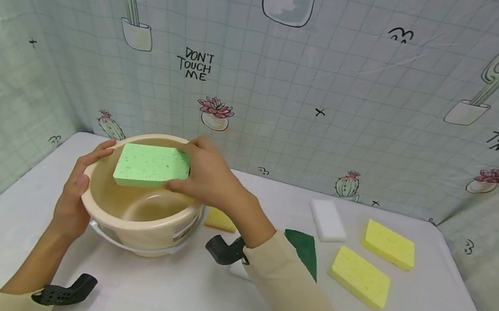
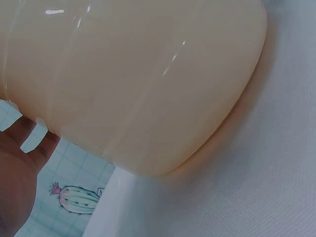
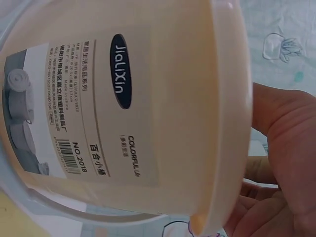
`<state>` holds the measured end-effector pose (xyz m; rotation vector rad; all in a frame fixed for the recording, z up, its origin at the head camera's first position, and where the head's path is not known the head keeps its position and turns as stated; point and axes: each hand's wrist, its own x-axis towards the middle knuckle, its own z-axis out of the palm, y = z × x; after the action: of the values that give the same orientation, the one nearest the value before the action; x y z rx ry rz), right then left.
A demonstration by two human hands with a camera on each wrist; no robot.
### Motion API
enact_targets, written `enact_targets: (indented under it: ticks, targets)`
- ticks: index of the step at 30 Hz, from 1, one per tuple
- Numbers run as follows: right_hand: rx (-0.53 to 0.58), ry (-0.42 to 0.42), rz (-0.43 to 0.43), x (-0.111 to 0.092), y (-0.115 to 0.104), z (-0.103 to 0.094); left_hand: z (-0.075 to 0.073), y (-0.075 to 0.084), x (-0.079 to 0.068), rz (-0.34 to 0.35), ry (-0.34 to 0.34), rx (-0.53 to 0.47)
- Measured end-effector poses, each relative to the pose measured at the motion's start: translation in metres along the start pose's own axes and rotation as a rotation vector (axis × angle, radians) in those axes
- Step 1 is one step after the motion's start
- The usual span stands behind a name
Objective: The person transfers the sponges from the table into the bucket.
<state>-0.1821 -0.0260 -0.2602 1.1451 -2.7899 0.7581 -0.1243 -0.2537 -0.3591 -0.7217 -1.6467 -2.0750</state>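
A cream plastic bucket (image 1: 142,231) stands on the white table, its pale handle (image 1: 134,249) hanging down in front. My left hand (image 1: 73,203) holds the bucket's left side at the rim; part of it also shows beside the wall in the left wrist view. Between thumb and fingers, my right hand (image 1: 209,173) grips a light green speckled sponge (image 1: 151,165) by its right end, over the bucket's opening. The right wrist view shows that hand beyond the rim, with a printed label (image 3: 79,108) on the wall; the sponge is hidden there.
Two yellow sponges (image 1: 360,277) lie on the right, near a white block (image 1: 327,221) and a dark green pad (image 1: 304,250). Beside the bucket is another yellow sponge (image 1: 220,220). A white piece (image 1: 239,270) is partly hidden under the right wrist. Patterned cloth (image 1: 274,126) hangs behind the table.
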Motion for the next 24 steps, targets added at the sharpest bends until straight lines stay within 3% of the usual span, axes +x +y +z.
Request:
enact_targets:
  ticks: [24]
  targets:
    - [-0.032, -0.036, 0.060, 0.012, -0.002, 0.013, 0.000, -0.002, 0.000, 0.006, 0.003, 0.006]
